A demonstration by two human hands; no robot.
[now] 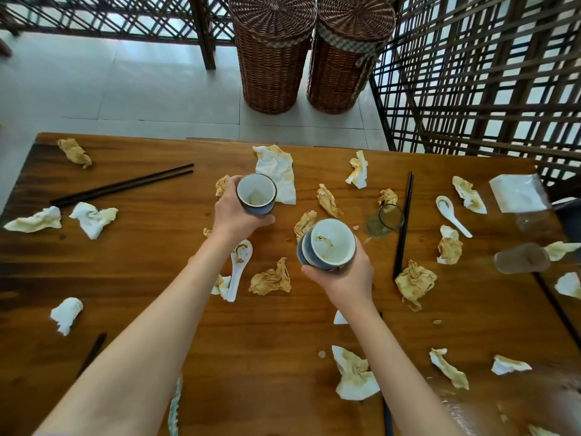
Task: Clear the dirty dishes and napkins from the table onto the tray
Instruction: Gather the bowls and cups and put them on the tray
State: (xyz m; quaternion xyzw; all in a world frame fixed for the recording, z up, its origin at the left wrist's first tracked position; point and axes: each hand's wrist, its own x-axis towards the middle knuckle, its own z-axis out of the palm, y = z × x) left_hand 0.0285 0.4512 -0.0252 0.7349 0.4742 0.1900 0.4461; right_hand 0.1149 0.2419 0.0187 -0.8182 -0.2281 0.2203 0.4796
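Note:
My left hand (234, 212) grips a blue cup with a white, stained inside (255, 193) above the middle of the wooden table (141, 278). Nearer to me, my right hand (341, 278) holds a stack of blue cups (328, 245), the top one white inside with brown residue. Several crumpled, stained napkins (272, 278) lie scattered over the table. A white spoon (237, 269) lies under my left forearm, and another white spoon (451, 214) lies at the right. Black chopsticks (122, 185) rest at the left, with another pair (404, 225) right of centre. No tray is clearly in view.
A small glass (385, 220) lies tipped beside the right chopsticks, and a second glass (522, 258) lies near the right edge. A clear packet of tissues (517, 193) sits at the far right. Two wicker baskets (273, 51) stand on the floor beyond the table, beside lattice screens.

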